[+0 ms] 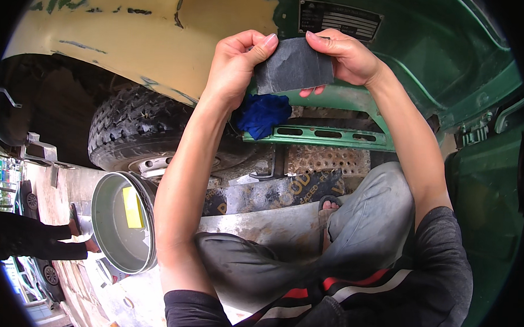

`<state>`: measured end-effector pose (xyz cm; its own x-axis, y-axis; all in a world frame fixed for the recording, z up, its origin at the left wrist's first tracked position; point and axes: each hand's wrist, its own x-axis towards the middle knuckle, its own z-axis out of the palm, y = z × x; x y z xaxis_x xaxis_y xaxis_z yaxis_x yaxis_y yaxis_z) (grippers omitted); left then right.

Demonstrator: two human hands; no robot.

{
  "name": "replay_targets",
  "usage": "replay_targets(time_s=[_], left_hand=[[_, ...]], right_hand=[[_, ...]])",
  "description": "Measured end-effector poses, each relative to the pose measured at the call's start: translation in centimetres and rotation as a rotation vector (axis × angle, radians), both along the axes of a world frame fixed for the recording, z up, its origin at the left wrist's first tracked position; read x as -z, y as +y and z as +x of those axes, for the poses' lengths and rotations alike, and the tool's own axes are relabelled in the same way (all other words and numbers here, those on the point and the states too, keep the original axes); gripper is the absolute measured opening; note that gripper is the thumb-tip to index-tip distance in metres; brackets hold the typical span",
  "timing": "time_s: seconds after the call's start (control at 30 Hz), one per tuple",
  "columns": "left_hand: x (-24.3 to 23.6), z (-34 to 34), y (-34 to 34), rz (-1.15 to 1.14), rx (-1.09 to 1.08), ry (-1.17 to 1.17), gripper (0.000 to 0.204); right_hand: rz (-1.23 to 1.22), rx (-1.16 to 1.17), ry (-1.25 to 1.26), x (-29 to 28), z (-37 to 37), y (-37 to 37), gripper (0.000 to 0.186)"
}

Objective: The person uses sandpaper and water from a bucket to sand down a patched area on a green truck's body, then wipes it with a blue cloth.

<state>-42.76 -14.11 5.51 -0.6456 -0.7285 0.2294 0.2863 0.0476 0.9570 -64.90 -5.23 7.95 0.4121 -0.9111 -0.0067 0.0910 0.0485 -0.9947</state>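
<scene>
Firstly, left hand (234, 66), pinching the upper left corner of 1 dark grey sheet (295, 65), thumb at the near face; right hand (349, 57), pinching the same sheet's upper right corner, thumb in front, fingers partly hidden behind, 2 fingertips showing beneath its lower edge; sheet slightly curved, stretched between the hands, before the vehicle's bodywork; above right, 1 black label plate (338, 19) on a green panel (422, 48); below, 1 crumpled blue cloth (264, 114) at the left end of a slotted green step (321, 140); upper left, 1 beige panel (116, 23), dark patches showing, over 1 treaded tyre (138, 126); lower left, 1 round bucket (109, 238) containing 1 yellow piece (132, 206)
</scene>
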Motion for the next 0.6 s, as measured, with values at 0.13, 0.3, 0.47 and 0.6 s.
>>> replay_targets(time_s=[0.13,0.3,0.47,0.6], left_hand=[[1.3,-0.7,0.5,0.049,-0.047,-0.056,0.024],[1.6,-1.0,1.5,-0.049,0.009,-0.201,0.014],[2.5,-0.7,1.0,-0.104,0.053,-0.196,0.012],[1.7,-1.3,0.7,-0.187,0.052,-0.297,0.018]], right_hand=[[-0.003,0.232,0.013,1.0,0.0,-0.5,0.045],[-0.11,0.385,0.236,1.8,-0.2,-0.4,0.037],[0.09,0.082,0.137,2.4,0.1,-0.1,0.05],[0.248,0.071,-0.025,2.8,-1.2,0.5,0.049]])
